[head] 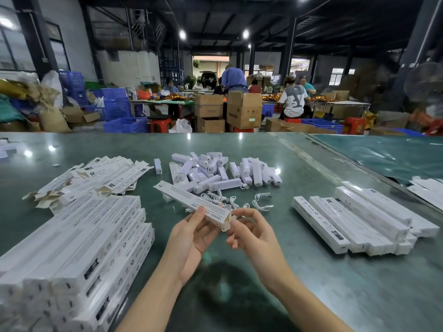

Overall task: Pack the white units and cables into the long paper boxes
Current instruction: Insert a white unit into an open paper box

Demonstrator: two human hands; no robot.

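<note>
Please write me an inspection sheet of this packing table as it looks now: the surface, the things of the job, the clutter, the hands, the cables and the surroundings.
Surface: green table, glossy, with lamp reflections.
Job's things: long paper box held above the table; pile of white units at centre back; flat unfolded boxes at back left; stack of boxes at front left; second group of boxes at right.
Clutter: small scraps near the flat boxes; otherwise nothing seen.
Grippers: left hand grips the box near its end; right hand works at that end's opening.
Cables: loose white cables behind the hands.
Surroundings: seated workers, cardboard cartons, blue crates.
</note>
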